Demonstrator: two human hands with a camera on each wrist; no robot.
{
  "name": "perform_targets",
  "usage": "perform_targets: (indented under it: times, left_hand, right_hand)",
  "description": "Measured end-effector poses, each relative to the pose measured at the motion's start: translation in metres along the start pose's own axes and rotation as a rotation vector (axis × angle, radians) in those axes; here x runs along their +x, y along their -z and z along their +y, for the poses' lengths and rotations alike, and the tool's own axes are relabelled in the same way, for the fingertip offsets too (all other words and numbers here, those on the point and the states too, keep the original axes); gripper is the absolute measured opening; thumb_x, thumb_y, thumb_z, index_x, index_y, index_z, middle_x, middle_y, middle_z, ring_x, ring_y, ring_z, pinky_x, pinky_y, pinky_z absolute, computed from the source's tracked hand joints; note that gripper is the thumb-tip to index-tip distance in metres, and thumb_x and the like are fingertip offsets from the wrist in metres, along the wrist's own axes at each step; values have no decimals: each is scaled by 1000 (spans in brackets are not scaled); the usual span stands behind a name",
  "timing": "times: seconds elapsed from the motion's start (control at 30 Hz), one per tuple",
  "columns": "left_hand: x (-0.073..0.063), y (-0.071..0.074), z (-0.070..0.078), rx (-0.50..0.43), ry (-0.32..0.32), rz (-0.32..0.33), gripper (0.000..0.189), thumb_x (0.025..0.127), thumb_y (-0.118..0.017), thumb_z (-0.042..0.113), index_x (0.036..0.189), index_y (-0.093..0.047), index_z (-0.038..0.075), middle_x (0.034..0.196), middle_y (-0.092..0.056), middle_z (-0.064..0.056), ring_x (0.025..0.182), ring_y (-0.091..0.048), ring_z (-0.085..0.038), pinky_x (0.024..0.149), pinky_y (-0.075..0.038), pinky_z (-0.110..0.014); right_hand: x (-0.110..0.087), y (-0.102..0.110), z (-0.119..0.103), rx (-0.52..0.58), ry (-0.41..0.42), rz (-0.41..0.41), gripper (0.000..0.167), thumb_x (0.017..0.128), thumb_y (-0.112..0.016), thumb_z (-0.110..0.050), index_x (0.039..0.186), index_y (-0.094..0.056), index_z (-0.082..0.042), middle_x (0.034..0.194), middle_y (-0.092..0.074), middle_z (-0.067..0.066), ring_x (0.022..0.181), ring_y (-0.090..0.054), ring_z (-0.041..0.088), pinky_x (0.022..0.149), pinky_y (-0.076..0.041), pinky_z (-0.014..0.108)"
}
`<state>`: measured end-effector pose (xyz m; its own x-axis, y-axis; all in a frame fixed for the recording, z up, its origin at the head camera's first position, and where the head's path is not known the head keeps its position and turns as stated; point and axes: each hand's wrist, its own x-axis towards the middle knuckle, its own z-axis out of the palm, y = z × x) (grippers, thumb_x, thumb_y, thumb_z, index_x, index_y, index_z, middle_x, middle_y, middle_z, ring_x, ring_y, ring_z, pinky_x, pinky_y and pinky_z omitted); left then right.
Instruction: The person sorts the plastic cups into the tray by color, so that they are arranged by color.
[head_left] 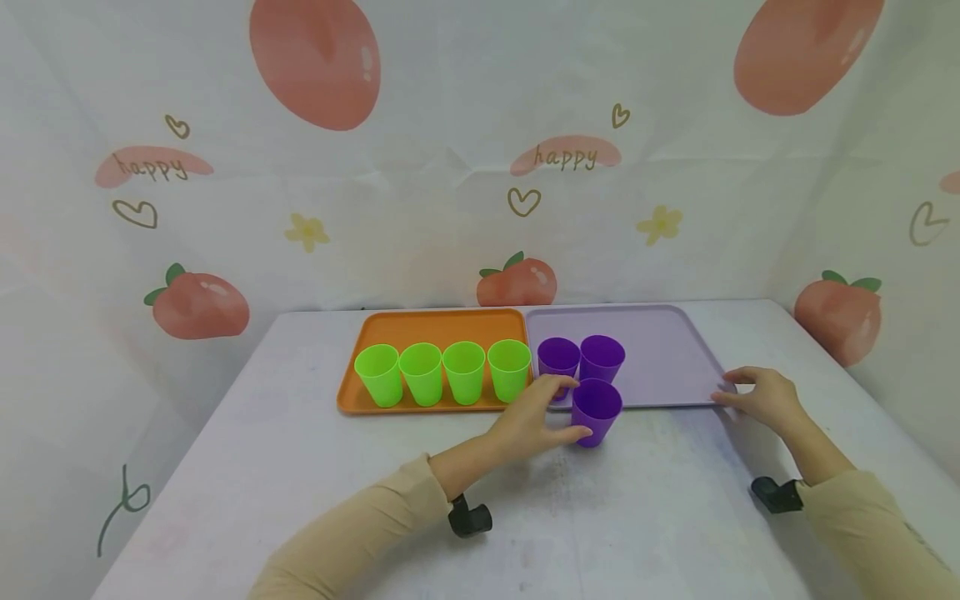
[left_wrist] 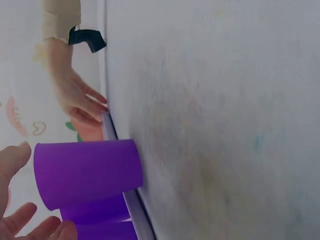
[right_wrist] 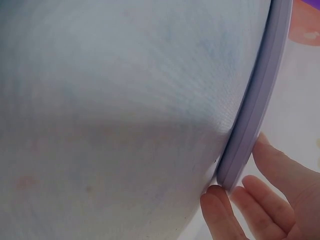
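In the head view, a purple cup (head_left: 597, 408) stands upright on the table just in front of the lilac tray (head_left: 667, 358). My left hand (head_left: 534, 421) is at its left side, thumb and fingers spread apart around it. The left wrist view shows the fingertips (left_wrist: 20, 150) close by the rim of that purple cup (left_wrist: 87, 170). Two more purple cups (head_left: 604, 354) stand upright at the tray's left end, one partly hidden by my hand. At the tray's front right corner my right hand (head_left: 768, 400) pinches the edge (right_wrist: 250, 115) between thumb and fingers.
An orange tray (head_left: 442, 321) adjoins the lilac one on the left. Several green cups (head_left: 422, 375) stand upright in a row on it. The white table (head_left: 600, 533) reaches toward me, and a printed cloth (head_left: 420, 192) hangs behind it.
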<state>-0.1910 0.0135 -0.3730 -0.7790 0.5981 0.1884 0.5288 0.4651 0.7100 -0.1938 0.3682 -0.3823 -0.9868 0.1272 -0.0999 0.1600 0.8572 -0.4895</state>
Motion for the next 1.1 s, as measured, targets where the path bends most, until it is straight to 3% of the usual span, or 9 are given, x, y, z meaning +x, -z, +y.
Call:
perform_targets:
  times: [0.2, 0.47, 0.87, 1.1]
  left_hand:
    - [3, -7, 3, 28, 11, 33, 60, 81, -72, 32, 131, -46, 10, 128, -54, -5, 116, -54, -21, 98, -47, -24]
    - [8, -11, 9, 28, 58, 32, 62, 81, -71, 36, 132, -46, 14, 131, -53, -2, 119, -53, -16, 99, -47, -24]
    - [14, -13, 11, 39, 67, 29, 60, 80, -72, 37, 130, -47, 15, 125, -55, -2, 107, -55, -16, 90, -49, -19]
    - [15, -14, 10, 33, 79, 24, 59, 80, -71, 38, 130, -47, 16, 124, -55, -1, 107, -55, -14, 91, -49, -20]
  right_hand:
    - [0, 0, 0, -10, -1, 4, 60, 84, -67, -29, 121, -48, 13, 126, -42, 41, 110, -41, 55, 87, -41, 63]
    - [-1, -1, 0, 5, 2, 2, 63, 82, -67, -31, 122, -48, 13, 126, -42, 41, 110, -41, 55, 87, -41, 63]
    - [-2, 0, -1, 11, -4, -5, 63, 83, -67, -31, 122, -47, 14, 127, -41, 41, 109, -43, 54, 86, -43, 62]
    - [-1, 0, 0, 1, 6, 3, 60, 84, -67, -28, 122, -48, 14, 127, -41, 41, 111, -41, 55, 88, -41, 63]
